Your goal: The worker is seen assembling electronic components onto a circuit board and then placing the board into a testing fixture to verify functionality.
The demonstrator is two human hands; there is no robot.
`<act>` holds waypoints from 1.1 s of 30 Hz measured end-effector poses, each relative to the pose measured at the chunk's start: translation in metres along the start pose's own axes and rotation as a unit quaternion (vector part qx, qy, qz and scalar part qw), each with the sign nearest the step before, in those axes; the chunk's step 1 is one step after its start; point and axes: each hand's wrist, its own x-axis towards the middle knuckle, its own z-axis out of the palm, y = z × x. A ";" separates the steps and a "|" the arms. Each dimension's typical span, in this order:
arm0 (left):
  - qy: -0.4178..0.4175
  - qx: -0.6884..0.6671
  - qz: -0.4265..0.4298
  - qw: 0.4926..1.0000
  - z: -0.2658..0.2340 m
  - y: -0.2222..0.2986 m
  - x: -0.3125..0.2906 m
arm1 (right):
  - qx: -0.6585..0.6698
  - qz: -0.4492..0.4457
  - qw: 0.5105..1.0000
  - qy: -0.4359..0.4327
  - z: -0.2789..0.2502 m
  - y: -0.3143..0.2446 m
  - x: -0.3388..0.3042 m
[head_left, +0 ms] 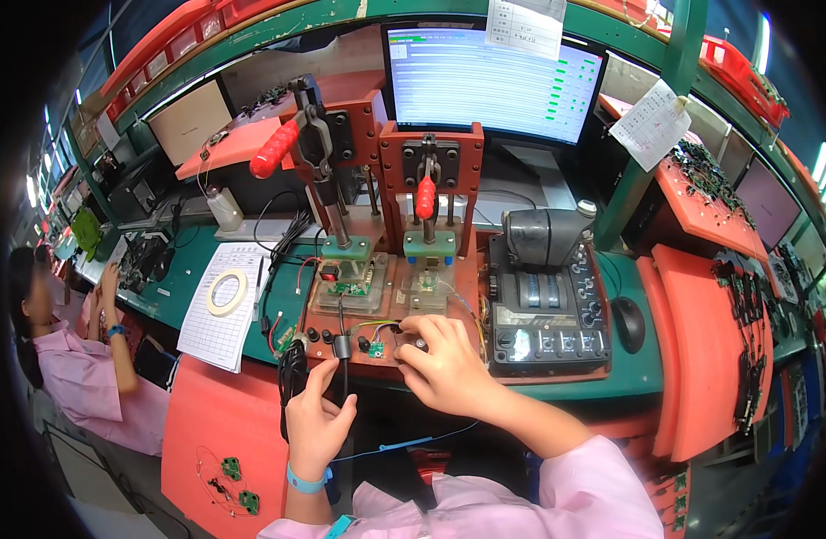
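My left hand (316, 422), a blue wristband (307, 481) on its wrist, is open with thumb and forefinger apart. Close to its fingertips a black cable (343, 373) with a thick cylindrical bead (343, 348) hangs over the front edge of a red test fixture (319, 316). My right hand (453, 368) rests at that edge, fingers curled in a pinch beside a silver button (420, 343); what they grip is hidden. Between the hands sits a small green circuit board (376, 349) with thin wires. Behind, a green press block (346, 248) stands over another circuit board (348, 289).
Red-handled toggle clamps (275, 149) rise above the fixture. A black control panel (549, 310) and mouse (628, 324) stand right. Left lie papers (217, 328) under a tape roll (227, 293). A monitor (485, 85) is behind; a co-worker (94, 368) sits far left.
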 end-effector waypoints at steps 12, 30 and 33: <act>0.004 -0.007 0.008 1.000 0.000 0.000 0.000 | 0.033 0.037 0.999 0.009 0.001 0.002 -0.001; 0.006 -0.012 0.002 1.000 0.001 -0.005 -0.002 | 0.034 0.012 0.999 -0.030 0.001 0.006 -0.006; -0.005 -0.002 0.003 1.000 0.000 -0.006 -0.002 | 0.026 0.025 0.998 -0.057 -0.001 0.005 -0.007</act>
